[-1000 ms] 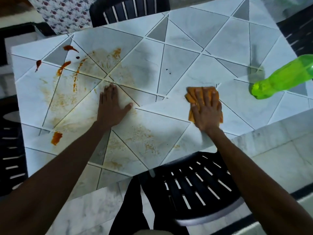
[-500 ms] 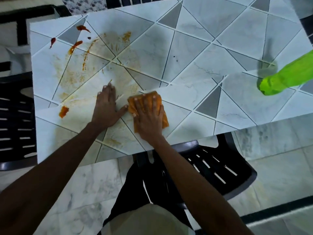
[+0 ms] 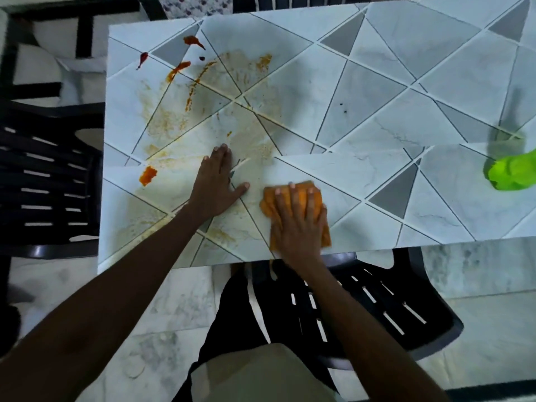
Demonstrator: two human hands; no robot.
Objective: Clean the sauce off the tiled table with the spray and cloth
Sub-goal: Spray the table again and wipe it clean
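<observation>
Right hand (image 3: 298, 227) presses cloth (image 3: 268, 206) at near edge of table (image 3: 435, 242).

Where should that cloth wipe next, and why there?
Probably sweep the orange cloth, pressed under the right hand, leftward past the flat left hand toward the thick sauce blob near the left edge of the tiled table. That side is smeared and streaked; the tiles to the right look clean.
</observation>
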